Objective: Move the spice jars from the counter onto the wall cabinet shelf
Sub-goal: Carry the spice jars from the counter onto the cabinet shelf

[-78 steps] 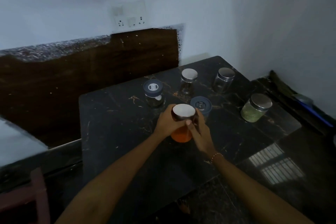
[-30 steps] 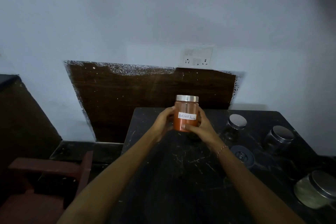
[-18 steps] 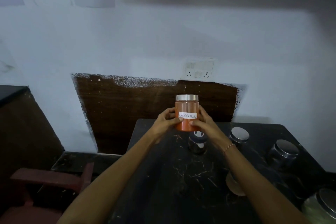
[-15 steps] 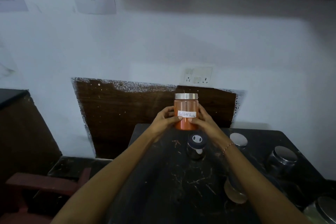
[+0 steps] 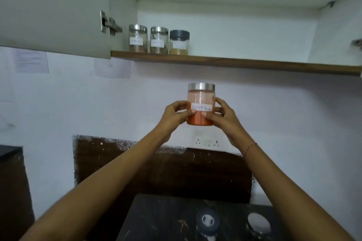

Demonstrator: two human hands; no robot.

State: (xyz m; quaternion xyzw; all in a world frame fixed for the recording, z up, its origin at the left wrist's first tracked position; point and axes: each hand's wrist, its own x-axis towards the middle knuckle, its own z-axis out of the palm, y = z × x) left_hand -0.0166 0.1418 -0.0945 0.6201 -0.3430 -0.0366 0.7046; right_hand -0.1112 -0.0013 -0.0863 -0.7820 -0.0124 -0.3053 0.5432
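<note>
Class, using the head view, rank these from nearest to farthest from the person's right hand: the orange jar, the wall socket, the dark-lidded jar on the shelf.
1. Orange jar: gripped by the right hand itself.
2. Wall socket: just below the hand, on the wall.
3. Dark-lidded jar: up on the shelf, above and left.
</note>
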